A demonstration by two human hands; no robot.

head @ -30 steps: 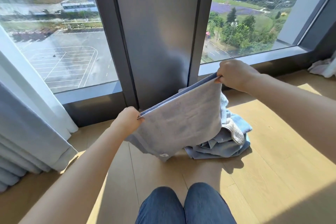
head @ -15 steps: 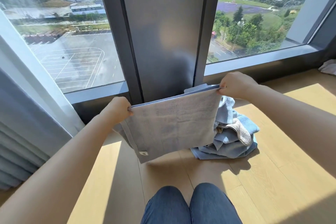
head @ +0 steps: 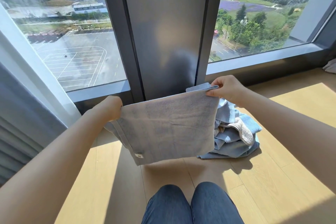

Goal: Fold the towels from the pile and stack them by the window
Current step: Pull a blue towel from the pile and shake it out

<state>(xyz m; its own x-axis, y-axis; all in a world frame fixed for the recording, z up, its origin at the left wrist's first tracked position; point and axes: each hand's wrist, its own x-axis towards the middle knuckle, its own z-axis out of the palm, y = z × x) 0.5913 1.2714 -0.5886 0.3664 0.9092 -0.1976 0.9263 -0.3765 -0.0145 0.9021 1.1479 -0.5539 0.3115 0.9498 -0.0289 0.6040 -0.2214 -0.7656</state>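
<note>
Holding a doubled grey terry towel (head: 169, 125) up at frame centre, left hand (head: 111, 108) and right hand (head: 227, 88) each gripping a top corner.
Soft, light and floppy, it should sag unless gripped at corners.

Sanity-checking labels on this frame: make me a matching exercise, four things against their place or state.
Things:
1. left hand
2. right hand
3. towel pile
4. curtain

Place or state:
A. crumpled on the floor
B. hangs at the far left
C. grips the held towel at its left top corner
D. pinches the held towel's right top corner

Pairs: 1-C, 2-D, 3-A, 4-B
</note>
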